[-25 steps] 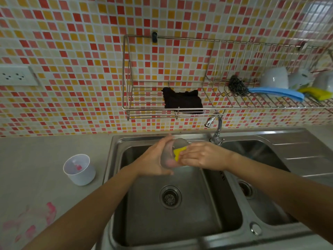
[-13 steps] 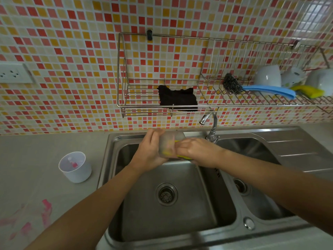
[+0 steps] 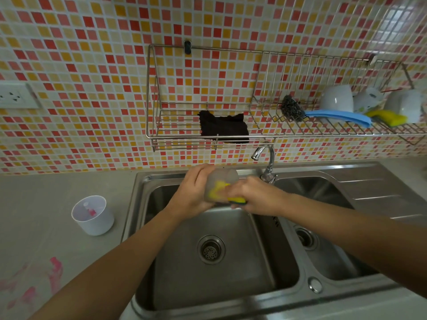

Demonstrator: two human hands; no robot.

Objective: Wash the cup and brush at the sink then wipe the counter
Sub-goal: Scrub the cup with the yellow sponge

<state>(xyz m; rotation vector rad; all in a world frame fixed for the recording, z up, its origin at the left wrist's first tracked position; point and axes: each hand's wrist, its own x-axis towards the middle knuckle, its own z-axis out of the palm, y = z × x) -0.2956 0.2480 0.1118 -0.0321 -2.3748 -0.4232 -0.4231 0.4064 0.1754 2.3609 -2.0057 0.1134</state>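
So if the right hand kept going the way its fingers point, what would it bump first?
The cloudy see-through plastic cup: the right hand points straight at it, with its yellow sponge touching it. The left hand gripping the cup from the other side probably comes next.

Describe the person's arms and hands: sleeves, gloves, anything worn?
Nothing worn shows. The left hand and right hand have no gloves, and I see no rings. The left forearm and right forearm are bare to the frame edge: no sleeves, watch or bracelet in view.
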